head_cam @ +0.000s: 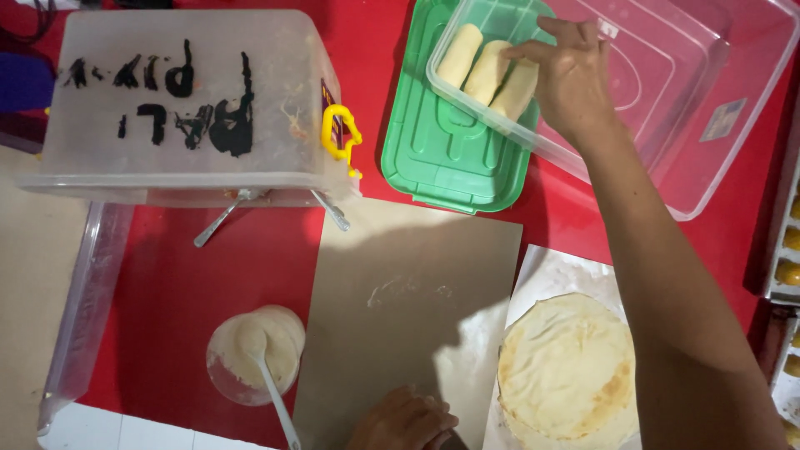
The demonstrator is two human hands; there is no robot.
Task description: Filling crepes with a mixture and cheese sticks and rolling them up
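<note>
My right hand (571, 75) reaches into a clear plastic tub (708, 83) at the far right and its fingers rest on a pale rolled pastry (518, 90). Two more rolls (473, 65) lie side by side next to it in the tub's left corner. My left hand (404, 421) lies at the near edge of a grey-brown work board (400, 308), knuckles up, fingers curled, with nothing seen in it. A stack of thin round wrappers (567, 367) sits on white paper to the right of the board.
A green lid (442, 150) lies under the tub's left end. A big frosted storage box (183, 100) with a yellow latch stands at the far left. A small cup of pale paste with a white spoon (254, 354) sits left of the board. Trays of yellow pieces (787, 250) line the right edge.
</note>
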